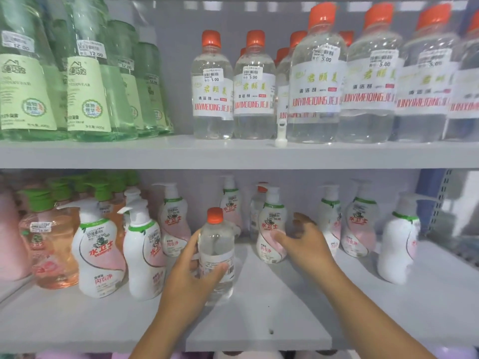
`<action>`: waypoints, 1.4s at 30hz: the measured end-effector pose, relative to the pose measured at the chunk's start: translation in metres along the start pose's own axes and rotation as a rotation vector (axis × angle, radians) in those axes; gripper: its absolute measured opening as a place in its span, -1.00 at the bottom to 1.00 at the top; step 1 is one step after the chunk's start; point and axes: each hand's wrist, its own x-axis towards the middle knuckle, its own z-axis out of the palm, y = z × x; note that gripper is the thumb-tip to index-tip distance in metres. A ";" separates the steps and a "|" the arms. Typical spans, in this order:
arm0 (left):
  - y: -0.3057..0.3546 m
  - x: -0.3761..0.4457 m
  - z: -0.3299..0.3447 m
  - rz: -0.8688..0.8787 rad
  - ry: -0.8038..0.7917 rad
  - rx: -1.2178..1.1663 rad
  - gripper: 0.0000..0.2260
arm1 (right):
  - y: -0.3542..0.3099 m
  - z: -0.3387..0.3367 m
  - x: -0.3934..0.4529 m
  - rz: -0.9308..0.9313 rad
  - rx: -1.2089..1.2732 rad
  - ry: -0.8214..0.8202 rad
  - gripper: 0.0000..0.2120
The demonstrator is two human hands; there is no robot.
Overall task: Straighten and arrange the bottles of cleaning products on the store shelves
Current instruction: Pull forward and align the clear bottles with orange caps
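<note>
Upper shelf (155, 154), far left: green bottles (88, 73), tops cut off by the frame edge, rear ones hidden behind the front row. A bare gap of shelf follows, then clear bottles with orange caps (255, 84); the rightmost are blurred and cut by the right edge. A small white clip (281, 133) stands at the shelf lip.

Lower shelf (259, 322), left: a pink container, cropped and blurred, then an orange bottle with green cap (49, 239) and white pump bottles (97, 250) packed close, more hidden behind.

Centre: left hand (189, 275), grip clamped round a clear orange-capped bottle (216, 255), upright, base on or just above the lower shelf; cannot tell which. Its label faces away, print unreadable.

Right hand (308, 242), fingers spread apart, holding nothing, thumb just beside a white pump bottle (272, 229); contact unclear. An orange-capped bottle sits half hidden behind that pump bottle.

Open shelf lies in front of both hands. Further right, 3 pump bottles (396, 244) stand spaced, blurred.
</note>
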 end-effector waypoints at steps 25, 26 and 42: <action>-0.007 0.007 0.000 -0.077 0.061 -0.086 -0.39 | -0.009 0.080 0.060 -0.081 -0.003 -0.105 -0.60; -0.006 0.008 0.001 -0.079 0.055 -0.084 -0.40 | -0.004 0.067 0.066 -0.084 0.003 0.033 -0.60; -0.002 0.005 -0.002 -0.128 0.010 -0.154 -0.43 | 0.007 0.024 0.020 0.031 -0.103 -0.166 -0.58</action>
